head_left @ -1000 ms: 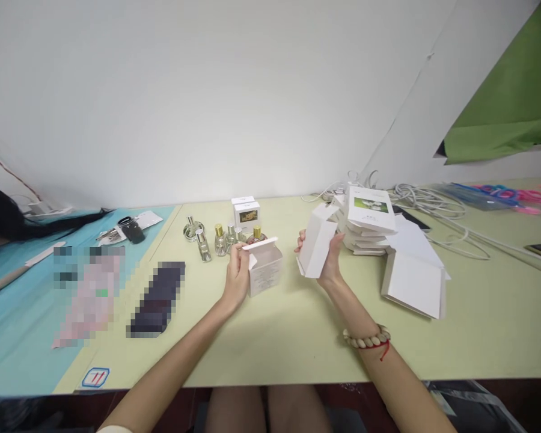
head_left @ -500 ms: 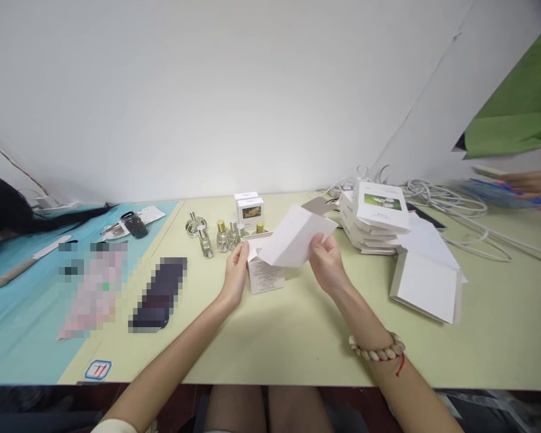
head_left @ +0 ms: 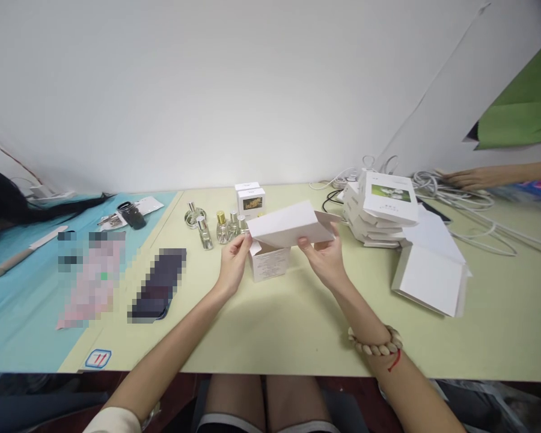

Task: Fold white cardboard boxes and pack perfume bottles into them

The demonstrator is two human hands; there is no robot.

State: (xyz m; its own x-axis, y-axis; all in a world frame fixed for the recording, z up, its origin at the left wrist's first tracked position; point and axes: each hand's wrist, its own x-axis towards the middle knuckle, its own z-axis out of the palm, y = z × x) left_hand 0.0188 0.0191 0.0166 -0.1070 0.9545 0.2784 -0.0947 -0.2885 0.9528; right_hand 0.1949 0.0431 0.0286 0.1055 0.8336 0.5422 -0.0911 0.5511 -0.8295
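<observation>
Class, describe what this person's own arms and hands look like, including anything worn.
Both forearms are bare. Behind the left hand, a white sleeve edge shows at the upper arm. Behind the right hand, the wrist carries a bracelet of pale rounded beads with a red thread.

Out at twelve o'clock on the worktop (head_left: 275,325), a cluster of small glass bottles (head_left: 216,225) stands upright, with two little printed boxes (head_left: 251,201) just behind it. Over at two o'clock sits a stack of white boxes (head_left: 381,207), flower picture on top, and flat white cartons (head_left: 430,276) lie beside it at three. White cables (head_left: 455,204) tangle behind, another person's forearm (head_left: 491,176) rests among them, and green cloth (head_left: 523,117) hangs above. Swing to nine o'clock: a blue mat (head_left: 22,300) carries a knife (head_left: 22,252), and a dark key fob (head_left: 132,215) lies at ten. There's a dark flat item (head_left: 158,284), blurred, and a sticker (head_left: 98,359) at seven.
</observation>
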